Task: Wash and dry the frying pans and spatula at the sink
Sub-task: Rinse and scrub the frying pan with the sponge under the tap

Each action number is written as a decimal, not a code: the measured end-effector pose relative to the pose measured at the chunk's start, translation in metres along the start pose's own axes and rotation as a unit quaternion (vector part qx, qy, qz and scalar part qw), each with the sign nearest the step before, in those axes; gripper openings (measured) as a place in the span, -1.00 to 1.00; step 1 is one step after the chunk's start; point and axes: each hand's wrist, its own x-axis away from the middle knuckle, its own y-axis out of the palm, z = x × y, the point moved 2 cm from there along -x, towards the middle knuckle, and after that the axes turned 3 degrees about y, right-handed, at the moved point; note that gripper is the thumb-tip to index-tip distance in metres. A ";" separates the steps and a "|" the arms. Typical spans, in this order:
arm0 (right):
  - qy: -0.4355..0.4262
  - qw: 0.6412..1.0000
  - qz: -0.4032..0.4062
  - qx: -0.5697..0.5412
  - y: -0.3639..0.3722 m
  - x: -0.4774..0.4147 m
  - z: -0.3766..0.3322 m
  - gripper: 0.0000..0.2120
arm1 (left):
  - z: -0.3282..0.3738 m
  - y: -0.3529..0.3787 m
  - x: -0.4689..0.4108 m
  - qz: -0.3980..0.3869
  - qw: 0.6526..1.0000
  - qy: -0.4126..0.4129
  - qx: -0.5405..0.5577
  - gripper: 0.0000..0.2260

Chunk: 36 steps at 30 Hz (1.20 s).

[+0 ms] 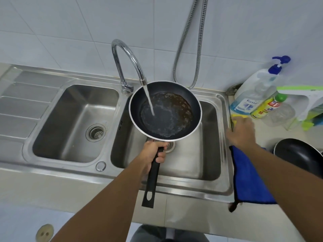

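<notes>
Rinse step. Your left hand (155, 154) clasped the frying pan (165, 109) by its handle over the right basin (209, 137), beneath the running tap (125, 55). Your right hand (241, 131) lay on the yellow sponge (238, 117), grasp unclear. The next move probably called for lifting that sponge to scrub.

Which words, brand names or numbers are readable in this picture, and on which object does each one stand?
"Kassa": on the white label of the pump bottle holding blue liquid, right of the sink.
Smaller print under "Kassa": too small to read.
Label of the yellow bottle with the green cap: red and blue print, too blurred to read.
Frying pan, tap, blue cloth: no text visible.
</notes>
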 end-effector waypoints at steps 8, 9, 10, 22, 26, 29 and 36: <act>0.108 0.994 -0.016 0.009 0.023 -0.034 0.036 -0.61 | -0.012 -0.002 -0.001 0.014 0.998 0.012 -0.055 -0.86; 0.105 0.995 -0.002 0.003 0.020 -0.034 0.035 -0.64 | -0.013 -0.001 -0.001 0.017 0.998 0.014 -0.058 -0.86; 0.096 0.995 0.020 -0.006 0.015 -0.033 0.033 -0.65 | -0.014 -0.001 -0.001 0.019 0.998 0.015 -0.061 -0.85; -0.304 0.924 0.091 -0.212 -0.006 -0.007 -0.205 -0.45 | -0.001 -0.013 0.007 0.013 0.998 0.017 -0.054 -0.83; -0.500 0.862 0.028 0.083 0.010 -0.043 -0.301 -0.33 | 0.000 -0.020 0.004 0.014 0.997 0.015 -0.074 -0.89; -0.564 0.782 0.023 0.266 0.035 -0.054 -0.345 -0.35 | 0.000 -0.022 -0.001 0.007 0.997 0.008 -0.072 -0.88; -0.680 0.687 0.049 0.252 0.064 -0.048 -0.367 -0.22 | 0.002 -0.024 -0.014 0.014 0.998 0.005 -0.054 -0.84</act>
